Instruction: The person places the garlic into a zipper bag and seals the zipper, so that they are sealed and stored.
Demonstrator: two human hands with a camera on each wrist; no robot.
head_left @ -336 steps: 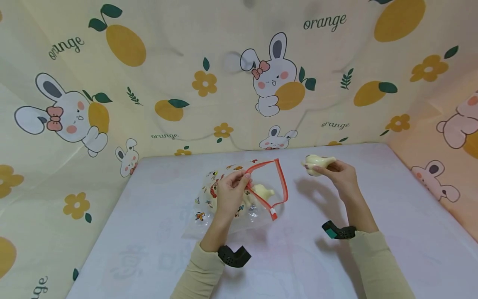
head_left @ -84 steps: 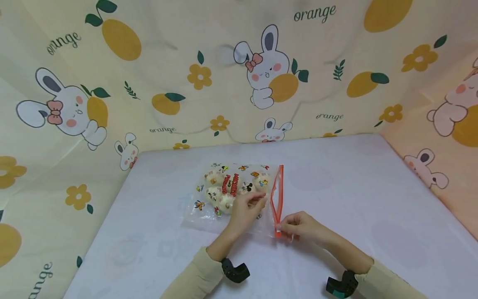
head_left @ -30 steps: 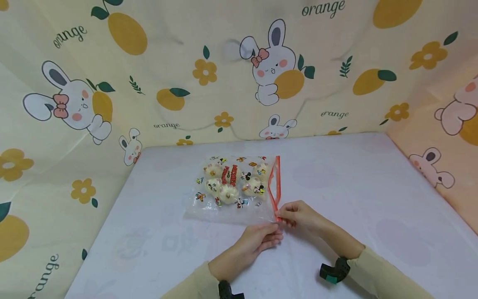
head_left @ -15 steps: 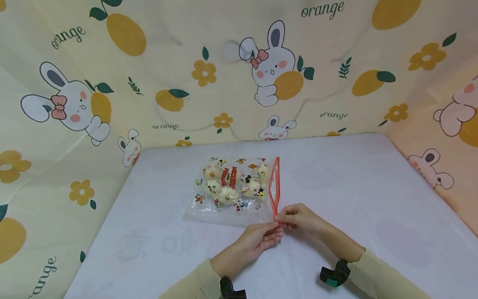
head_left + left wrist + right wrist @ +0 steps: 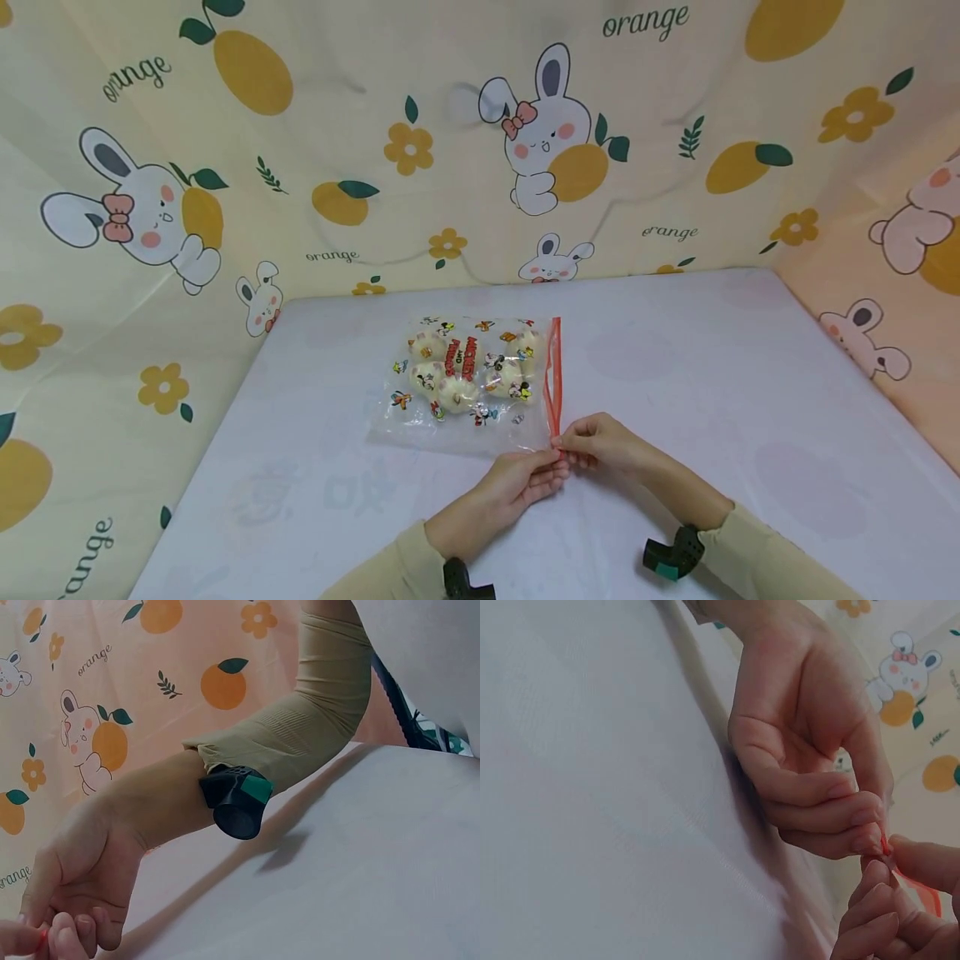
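Observation:
A clear zipper bag [image 5: 405, 421] with cartoon prints lies flat on the table, its red zipper strip [image 5: 556, 367] on the right side. Several glossy cream garlic bulbs [image 5: 457, 394] show through the plastic. At the strip's near end, my left hand [image 5: 513, 492] pinches the red end between thumb and fingers, palm up. My right hand [image 5: 607, 446] pinches the strip just beyond it, fingertips close to the left ones. In the right wrist view, a bit of red strip [image 5: 930, 896] shows between the two hands. The slider is hidden by fingers.
A pale cloth covers the table [image 5: 712, 375]. Fabric walls [image 5: 450, 83] printed with rabbits and oranges stand at the back and sides. A black wrist camera [image 5: 675, 552] sits on the right wrist, another [image 5: 467, 579] on the left.
Earlier the right hand held a garlic bulb beside the open bag. Since then the left hand has moved from the bag to the strip's near end, and the zipper gap has narrowed.

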